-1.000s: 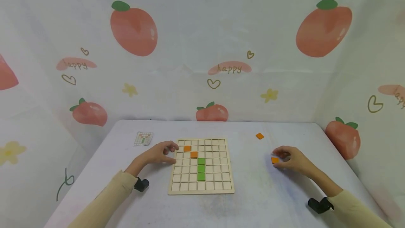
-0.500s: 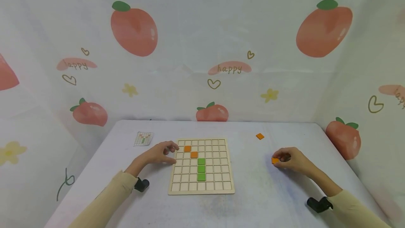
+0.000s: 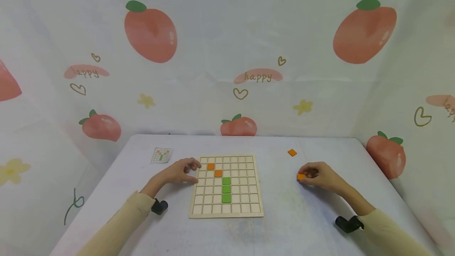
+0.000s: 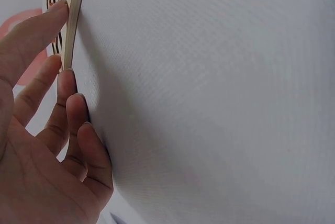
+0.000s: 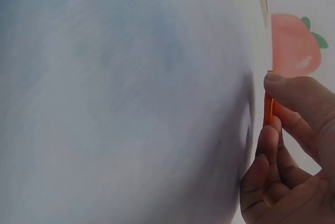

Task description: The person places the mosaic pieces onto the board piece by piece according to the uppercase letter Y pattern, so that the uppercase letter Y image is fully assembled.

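Note:
In the head view my right hand [image 3: 326,177] pinches a small square orange tile [image 3: 301,177], right of the board. The right wrist view shows that orange tile [image 5: 268,103] edge-on between thumb and fingertips, lifted off the table. My left hand [image 3: 175,172] rests at the left edge of a wooden grid board [image 3: 261,196], thumb and fingers spread along it. Seen from the left wrist, the fingertips [image 4: 58,7] touch the board's rim [image 4: 75,14]. On the board, two orange tiles [image 3: 218,173] lie diagonally above a column of three green tiles [image 3: 226,189].
Another orange tile [image 3: 292,152] lies on the white table [image 3: 284,224] toward the back right. A small paper card [image 3: 161,155] with a printed coloured grid pattern lies behind the left hand. A patterned curtain [image 3: 199,50] hangs behind the table.
My right hand has closed its fingers on the near orange tile and moved it slightly left, up from where it lay. The left hand and board have stayed put.

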The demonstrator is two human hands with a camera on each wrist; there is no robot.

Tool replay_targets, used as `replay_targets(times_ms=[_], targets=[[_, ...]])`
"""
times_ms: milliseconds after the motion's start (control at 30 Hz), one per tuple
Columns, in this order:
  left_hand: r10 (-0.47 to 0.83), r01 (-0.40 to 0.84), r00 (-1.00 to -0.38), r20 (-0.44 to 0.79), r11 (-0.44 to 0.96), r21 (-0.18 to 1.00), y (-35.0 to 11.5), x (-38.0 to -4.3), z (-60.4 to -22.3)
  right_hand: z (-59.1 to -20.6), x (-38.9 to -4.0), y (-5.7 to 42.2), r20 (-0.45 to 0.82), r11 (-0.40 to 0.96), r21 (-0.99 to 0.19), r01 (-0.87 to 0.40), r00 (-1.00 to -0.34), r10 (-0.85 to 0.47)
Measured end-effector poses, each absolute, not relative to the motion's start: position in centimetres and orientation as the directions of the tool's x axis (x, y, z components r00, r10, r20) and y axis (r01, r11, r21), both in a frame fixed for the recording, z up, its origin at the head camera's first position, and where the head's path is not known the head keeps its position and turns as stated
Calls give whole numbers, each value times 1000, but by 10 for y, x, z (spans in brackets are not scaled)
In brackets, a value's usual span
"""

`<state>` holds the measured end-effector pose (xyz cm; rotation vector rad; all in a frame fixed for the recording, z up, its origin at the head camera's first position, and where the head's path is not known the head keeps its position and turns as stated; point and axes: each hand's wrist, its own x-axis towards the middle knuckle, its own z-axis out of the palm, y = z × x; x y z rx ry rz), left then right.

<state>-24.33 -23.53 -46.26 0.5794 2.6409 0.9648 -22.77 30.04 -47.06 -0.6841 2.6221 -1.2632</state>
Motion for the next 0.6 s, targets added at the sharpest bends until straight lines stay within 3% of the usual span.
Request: replay_targets(times_ms=[600], targets=[[476,298,-874,-98,685,664,-235,-243,-460,-474,-242,261,157,419,-799,-431,-822,-547]])
